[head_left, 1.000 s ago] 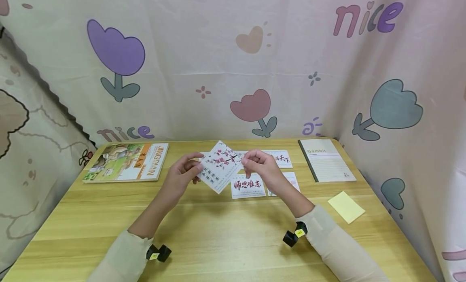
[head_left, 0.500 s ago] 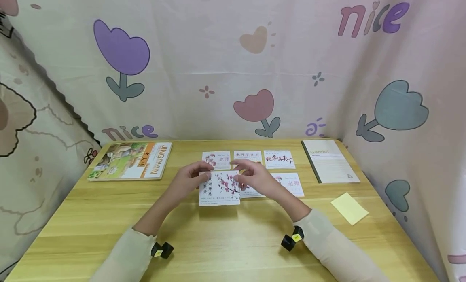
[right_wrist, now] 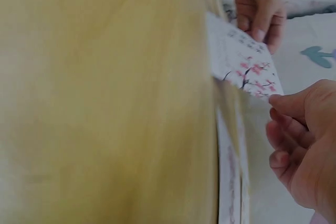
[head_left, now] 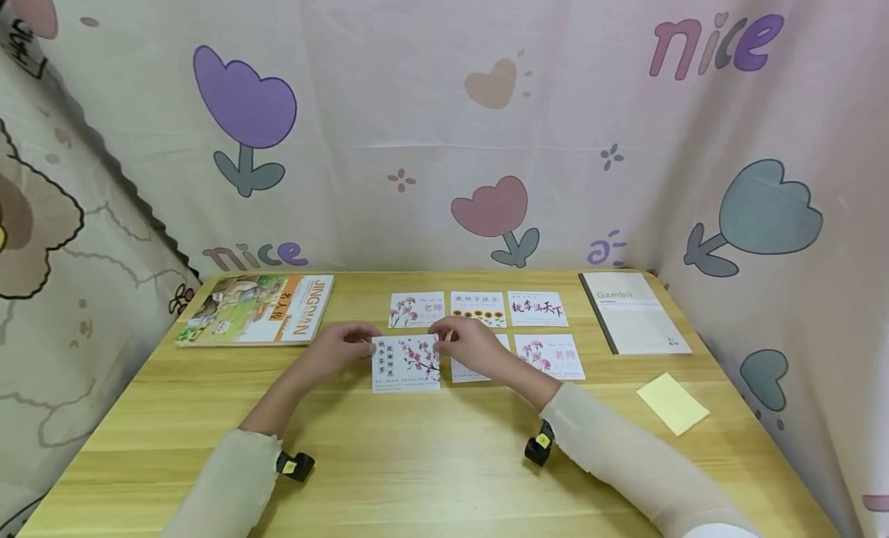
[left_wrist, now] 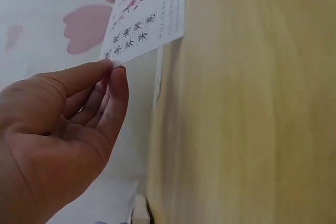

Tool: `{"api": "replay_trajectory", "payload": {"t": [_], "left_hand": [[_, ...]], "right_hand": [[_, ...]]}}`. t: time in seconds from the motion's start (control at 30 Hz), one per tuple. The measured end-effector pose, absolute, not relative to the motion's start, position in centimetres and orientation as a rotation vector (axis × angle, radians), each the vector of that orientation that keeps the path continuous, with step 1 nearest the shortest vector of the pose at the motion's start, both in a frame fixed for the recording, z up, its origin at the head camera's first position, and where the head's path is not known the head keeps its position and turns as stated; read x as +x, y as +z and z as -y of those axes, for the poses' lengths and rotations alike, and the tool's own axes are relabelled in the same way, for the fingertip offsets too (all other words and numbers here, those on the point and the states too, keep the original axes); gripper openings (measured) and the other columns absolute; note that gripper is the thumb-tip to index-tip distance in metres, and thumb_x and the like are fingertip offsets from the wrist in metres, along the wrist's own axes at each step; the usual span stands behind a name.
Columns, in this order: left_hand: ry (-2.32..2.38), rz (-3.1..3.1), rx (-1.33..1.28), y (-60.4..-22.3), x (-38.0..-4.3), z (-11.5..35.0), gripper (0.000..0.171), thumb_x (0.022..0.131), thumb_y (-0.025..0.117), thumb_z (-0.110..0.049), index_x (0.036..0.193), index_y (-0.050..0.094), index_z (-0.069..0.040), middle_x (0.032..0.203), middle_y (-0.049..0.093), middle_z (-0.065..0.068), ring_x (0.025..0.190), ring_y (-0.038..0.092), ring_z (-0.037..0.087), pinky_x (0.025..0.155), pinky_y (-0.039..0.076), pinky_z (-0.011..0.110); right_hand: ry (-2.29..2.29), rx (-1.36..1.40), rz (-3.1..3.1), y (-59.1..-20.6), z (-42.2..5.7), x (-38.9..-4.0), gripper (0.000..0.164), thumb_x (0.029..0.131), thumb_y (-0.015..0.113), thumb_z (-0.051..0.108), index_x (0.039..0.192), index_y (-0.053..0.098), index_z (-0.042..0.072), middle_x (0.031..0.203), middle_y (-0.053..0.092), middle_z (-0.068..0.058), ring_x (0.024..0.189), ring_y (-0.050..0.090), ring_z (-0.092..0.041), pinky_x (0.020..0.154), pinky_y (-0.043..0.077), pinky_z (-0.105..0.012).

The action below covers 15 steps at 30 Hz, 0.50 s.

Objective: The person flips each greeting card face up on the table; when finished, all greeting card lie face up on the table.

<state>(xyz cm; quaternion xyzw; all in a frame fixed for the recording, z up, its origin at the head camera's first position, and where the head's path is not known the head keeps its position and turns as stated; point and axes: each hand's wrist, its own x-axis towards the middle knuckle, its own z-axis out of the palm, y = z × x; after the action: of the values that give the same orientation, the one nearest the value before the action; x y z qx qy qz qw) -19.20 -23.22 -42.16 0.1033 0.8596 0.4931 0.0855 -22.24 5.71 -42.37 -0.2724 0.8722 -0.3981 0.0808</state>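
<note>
A white card with pink plum blossoms and dark Chinese characters (head_left: 406,364) is held between both hands, close over the table in the front row of cards. My left hand (head_left: 343,346) pinches its upper left corner between thumb and fingertips, which shows closely in the left wrist view. At the upper right corner, my right hand (head_left: 472,345) pinches it with thumb and forefinger, the other fingers curled. Right of it lies a card (head_left: 472,372) partly covered by the right hand, then a card with pink flowers (head_left: 549,356).
Behind are a carnation card (head_left: 417,310), a sunflower card (head_left: 478,309) and a card with red characters (head_left: 538,309). An illustrated book (head_left: 253,310) lies at the left, a Gambit notebook (head_left: 635,314) at the right. Yellow sticky notes (head_left: 673,404) lie before the notebook. A printed curtain (head_left: 389,82) backs the table (head_left: 417,468).
The plum blossom card was tilted in the air between both hands; it has been turned level and lowered to the left end of the front row. Both hands moved down with it.
</note>
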Motion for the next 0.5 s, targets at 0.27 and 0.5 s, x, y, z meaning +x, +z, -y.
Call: {"api": "replay_trajectory", "payload": {"t": [0.27, 0.5], "left_hand": [[1.294, -2.628, 0.315, -42.9, -21.5, 22.7, 0.023, 0.096, 0.066, -0.013, 0.118, 0.069, -0.008, 0.105, 0.069, 0.008, 0.091, 0.064, 0.022, 0.074, 0.055, 0.035], [1.122, -2.664, 0.35, -42.6, -22.8, 21.5, 0.02, 0.096, 0.065, -0.011, 0.114, 0.069, -0.005, 0.103, 0.067, 0.008, 0.089, 0.059, 0.021, 0.075, 0.051, 0.032]], "right_hand": [[-0.96, -0.848, -2.76, -43.3, -5.3, -24.4, 0.024, 0.096, 0.068, 0.018, 0.12, 0.07, 0.014, 0.103, 0.067, 0.003, 0.068, 0.058, -0.008, 0.058, 0.049, -0.026], [-0.851, -0.85, -2.789, -44.1, -5.5, -25.7, 0.022, 0.093, 0.072, 0.016, 0.115, 0.072, 0.011, 0.104, 0.068, 0.002, 0.082, 0.06, -0.007, 0.071, 0.053, -0.023]]}}
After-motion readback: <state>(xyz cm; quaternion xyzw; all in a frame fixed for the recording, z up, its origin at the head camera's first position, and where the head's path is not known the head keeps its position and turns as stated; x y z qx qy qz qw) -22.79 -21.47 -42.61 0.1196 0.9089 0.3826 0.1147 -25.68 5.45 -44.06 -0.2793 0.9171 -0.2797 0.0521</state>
